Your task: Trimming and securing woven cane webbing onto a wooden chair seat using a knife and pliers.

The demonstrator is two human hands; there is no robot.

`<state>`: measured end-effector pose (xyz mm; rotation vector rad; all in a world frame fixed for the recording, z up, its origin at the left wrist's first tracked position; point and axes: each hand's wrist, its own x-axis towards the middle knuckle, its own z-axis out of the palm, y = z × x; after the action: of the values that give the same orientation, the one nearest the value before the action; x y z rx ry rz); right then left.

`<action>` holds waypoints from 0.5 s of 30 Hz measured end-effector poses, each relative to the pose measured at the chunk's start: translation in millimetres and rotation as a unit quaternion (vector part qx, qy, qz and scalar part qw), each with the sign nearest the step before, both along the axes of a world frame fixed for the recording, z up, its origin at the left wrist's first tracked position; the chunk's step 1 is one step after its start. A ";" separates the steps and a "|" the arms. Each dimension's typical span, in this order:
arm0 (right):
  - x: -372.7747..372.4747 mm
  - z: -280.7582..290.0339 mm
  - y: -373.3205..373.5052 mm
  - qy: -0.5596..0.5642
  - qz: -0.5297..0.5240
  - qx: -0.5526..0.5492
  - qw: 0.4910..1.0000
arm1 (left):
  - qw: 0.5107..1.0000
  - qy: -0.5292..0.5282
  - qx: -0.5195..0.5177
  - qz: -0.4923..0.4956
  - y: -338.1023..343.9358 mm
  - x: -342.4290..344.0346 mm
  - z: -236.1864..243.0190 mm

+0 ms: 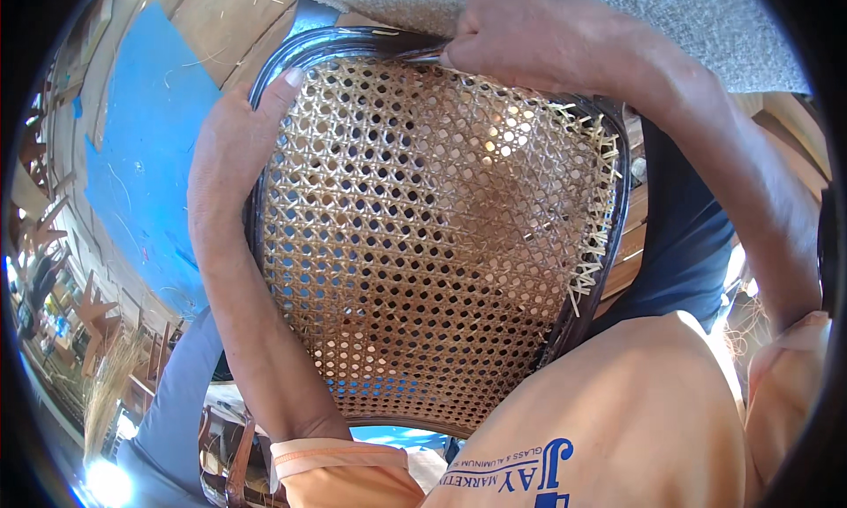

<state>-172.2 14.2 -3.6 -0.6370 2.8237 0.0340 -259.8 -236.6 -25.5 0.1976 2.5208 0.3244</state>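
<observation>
So your cane [379,208] panel is sitting right in front of your shirt [618,402], filling the middle of the view, with its dark frame [353,42] running around it and its long axis going roughly 12 to 6, though the fisheye is bending things a bit. The bit that's mattering most is the loose ends [609,168]: they're sticking out along the panel's edge from about 1 to 4 o'clock, and they're lying toward 4 o'clock from your right fingers, so your right hand [520,40] is being the nearer one. That hand is curling tight at 12 o'clock on the rim; I can't tell whether it's clenching a tool or just pressing. Your left hand [234,137] is grasping the frame at 10 o'clock, thumb lying over the rim by the weave. Texture-wise, the cane is showing a neat open mesh of little holes, tan and slightly shiny, while the ends are looking stiff, pale and ragged. The frame is curving smoothly at the corners and catching glossy highlights. A fuzzy grey cloth [741,31] is lying past your right hand, and a flat blue sheet [150,155] is spreading out at 10 o'clock.
</observation>
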 end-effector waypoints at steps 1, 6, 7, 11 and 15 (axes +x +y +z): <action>4.4 -0.4 -1.4 0.198 0.144 0.147 0.958 | 1.000 0.010 0.001 -0.001 -2.5 -1.4 -0.9; 10.3 -32.6 -13.2 -0.072 -0.129 -0.136 0.980 | 0.999 0.044 -0.016 -0.016 6.1 1.5 0.3; 15.3 -36.9 -17.1 -0.141 -0.197 -0.206 0.948 | 0.999 0.040 -0.017 -0.011 6.3 2.3 0.2; 47.1 -66.4 -31.9 0.056 -0.132 -0.078 0.987 | 0.998 0.052 -0.032 -0.005 -0.1 1.1 -4.8; 59.1 -71.5 -33.8 -0.019 -0.243 -0.161 0.956 | 0.997 0.063 -0.050 -0.014 1.2 1.3 -6.1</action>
<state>-113.1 -19.5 -75.1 0.0180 2.8856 -0.5264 -258.6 -235.5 -31.6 0.2206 2.6485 0.1792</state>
